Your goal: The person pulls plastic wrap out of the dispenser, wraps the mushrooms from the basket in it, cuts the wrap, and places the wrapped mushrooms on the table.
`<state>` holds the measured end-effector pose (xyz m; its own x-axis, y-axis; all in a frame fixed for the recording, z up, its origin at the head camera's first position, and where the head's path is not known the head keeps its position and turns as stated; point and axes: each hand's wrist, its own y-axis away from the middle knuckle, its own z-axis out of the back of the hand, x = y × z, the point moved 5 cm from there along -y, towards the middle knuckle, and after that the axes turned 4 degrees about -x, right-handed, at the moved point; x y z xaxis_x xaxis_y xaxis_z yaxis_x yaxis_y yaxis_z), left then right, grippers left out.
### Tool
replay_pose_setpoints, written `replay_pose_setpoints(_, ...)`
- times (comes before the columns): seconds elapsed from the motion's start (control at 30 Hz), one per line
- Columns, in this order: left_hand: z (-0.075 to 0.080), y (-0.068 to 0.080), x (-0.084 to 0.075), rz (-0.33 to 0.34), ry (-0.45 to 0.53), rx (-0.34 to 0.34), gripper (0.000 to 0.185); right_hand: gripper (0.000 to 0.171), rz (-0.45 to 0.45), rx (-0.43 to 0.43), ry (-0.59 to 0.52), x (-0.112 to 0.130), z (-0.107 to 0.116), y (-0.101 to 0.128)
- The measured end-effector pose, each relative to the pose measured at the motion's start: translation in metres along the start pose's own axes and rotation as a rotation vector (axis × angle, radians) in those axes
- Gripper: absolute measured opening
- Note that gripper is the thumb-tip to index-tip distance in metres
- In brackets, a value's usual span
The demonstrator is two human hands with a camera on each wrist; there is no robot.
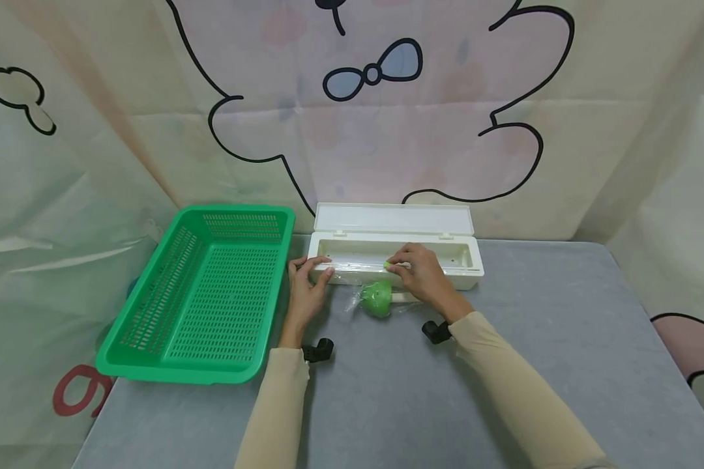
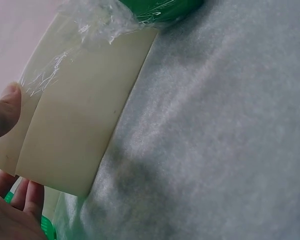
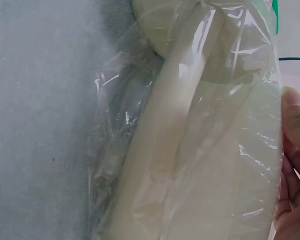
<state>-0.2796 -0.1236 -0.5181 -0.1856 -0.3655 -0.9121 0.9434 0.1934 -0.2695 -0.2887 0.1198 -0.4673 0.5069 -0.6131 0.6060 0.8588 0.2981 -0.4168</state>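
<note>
A white cling film box [image 1: 475, 264] lies lengthwise across the table, its lid [image 1: 394, 219] raised at the back. My left hand [image 1: 306, 293] grips the box's left end; the left wrist view shows its thumb by the front edge and fingers at the end face. Between thumb and fingers, my right hand [image 1: 419, 270] pinches a small yellow-green slide cutter [image 1: 386, 265] on the front edge. Just before the box lies a green-headed ladle [image 1: 377, 299] with a pale handle [image 3: 175, 100], covered by clear film [image 3: 240, 150]. The right hand hides part of the box.
To the left stands a green perforated basket [image 1: 196, 378], close to the left hand and the box. Grey cloth [image 1: 381, 404] covers the table. A patterned curtain [image 1: 258, 124] hangs behind it. Each wrist wears a small black camera [image 1: 318, 350].
</note>
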Motion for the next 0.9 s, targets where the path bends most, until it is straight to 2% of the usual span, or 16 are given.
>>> replay_pose_setpoints(0.5,-0.004,0.0,-0.002,0.01,0.004,-0.004,0.02,0.009,-0.063,-0.001,0.009,-0.011,0.015,0.006)
replay_pose_setpoints(0.67,-0.005,0.0,-0.004,0.018,-0.003,0.004,0.021,0.009,-0.054,-0.006,0.046,-0.016,0.023,0.009)
replay_pose_setpoints(0.9,-0.002,0.001,-0.004,0.042,0.001,-0.009,0.02,0.008,-0.028,-0.061,0.082,-0.03,0.045,0.021)
